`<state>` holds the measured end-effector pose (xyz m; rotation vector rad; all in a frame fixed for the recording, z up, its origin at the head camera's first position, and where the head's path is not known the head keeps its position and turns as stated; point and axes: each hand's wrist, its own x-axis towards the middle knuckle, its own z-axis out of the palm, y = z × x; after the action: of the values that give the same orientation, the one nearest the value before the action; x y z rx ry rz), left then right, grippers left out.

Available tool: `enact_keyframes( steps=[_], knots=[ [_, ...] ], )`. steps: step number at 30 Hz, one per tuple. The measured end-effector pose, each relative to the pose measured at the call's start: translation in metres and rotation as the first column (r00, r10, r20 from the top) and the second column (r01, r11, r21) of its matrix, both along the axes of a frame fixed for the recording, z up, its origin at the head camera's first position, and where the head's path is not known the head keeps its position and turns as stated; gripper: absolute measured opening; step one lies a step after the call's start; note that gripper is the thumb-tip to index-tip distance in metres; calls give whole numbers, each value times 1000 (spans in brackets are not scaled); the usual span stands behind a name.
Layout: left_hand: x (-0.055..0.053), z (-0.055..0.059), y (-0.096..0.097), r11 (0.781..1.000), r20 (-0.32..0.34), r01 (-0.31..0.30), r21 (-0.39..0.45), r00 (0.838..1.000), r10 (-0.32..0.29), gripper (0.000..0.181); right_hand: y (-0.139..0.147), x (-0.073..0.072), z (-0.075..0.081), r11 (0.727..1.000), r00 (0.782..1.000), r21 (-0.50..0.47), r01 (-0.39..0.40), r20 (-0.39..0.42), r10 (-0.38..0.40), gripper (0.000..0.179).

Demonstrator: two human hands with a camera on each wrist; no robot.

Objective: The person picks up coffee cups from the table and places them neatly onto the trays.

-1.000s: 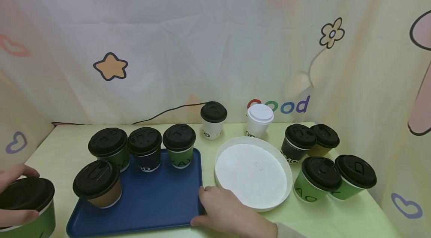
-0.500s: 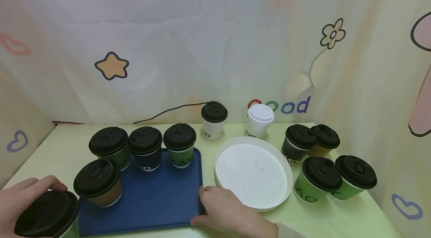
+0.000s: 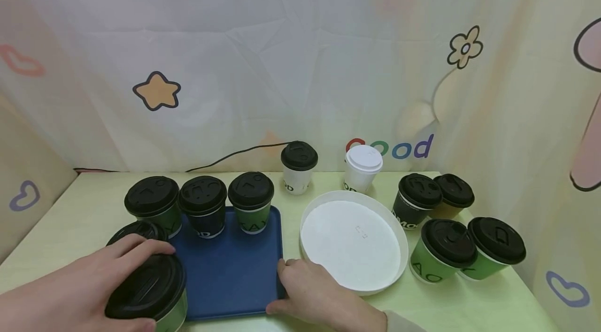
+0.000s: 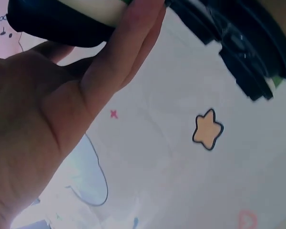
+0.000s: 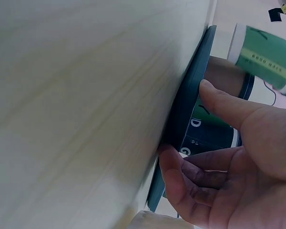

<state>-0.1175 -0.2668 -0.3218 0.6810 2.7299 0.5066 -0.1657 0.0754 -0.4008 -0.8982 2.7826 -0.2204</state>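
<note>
The left hand [image 3: 105, 274] gripping the green cup [image 3: 149, 290] should keep it level while the right hand [image 3: 310, 290] pinches the blue tray [image 3: 230, 274].

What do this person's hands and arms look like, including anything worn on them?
Both the left hand and the right hand are bare, with no glove or ring in sight. The right arm has a plain, pale greyish-beige sleeve at the wrist; no sleeve shows on the visible part of the left arm. No cables or markings show on either.
</note>
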Motion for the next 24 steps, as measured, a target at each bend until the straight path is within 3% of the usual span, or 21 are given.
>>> enact_keyframes(
  steps=[1, 4, 8, 14, 24],
  knots=[
    [-1, 1, 6, 1000, 7, -14, 9, 1000, 14, 89, 0, 0, 0, 1000, 1000, -1, 0, 3, 0, 66],
    [-3, -1, 20, 999, -70, 6, 35, 998, -4, 87, 0, -1, 0, 1000, 1000, -3, 1, 11, -1, 67],
    [-7, -5, 39, 998, -142, -13, 63, 990, 22, 86, 0, 0, 0, 1000, 1000, -1, 5, 10, -5, 67],
    [-19, -9, 60, 980, -121, -170, 105, 976, 183, 91, -1, -1, 1, 1000, 1000, 5, 5, 10, -5, 67],
    [-32, -18, 67, 974, -158, -188, 129, 965, 208, 92, -1, 0, 1, 1000, 1000, 12, 14, 17, -14, 67]
  ],
)
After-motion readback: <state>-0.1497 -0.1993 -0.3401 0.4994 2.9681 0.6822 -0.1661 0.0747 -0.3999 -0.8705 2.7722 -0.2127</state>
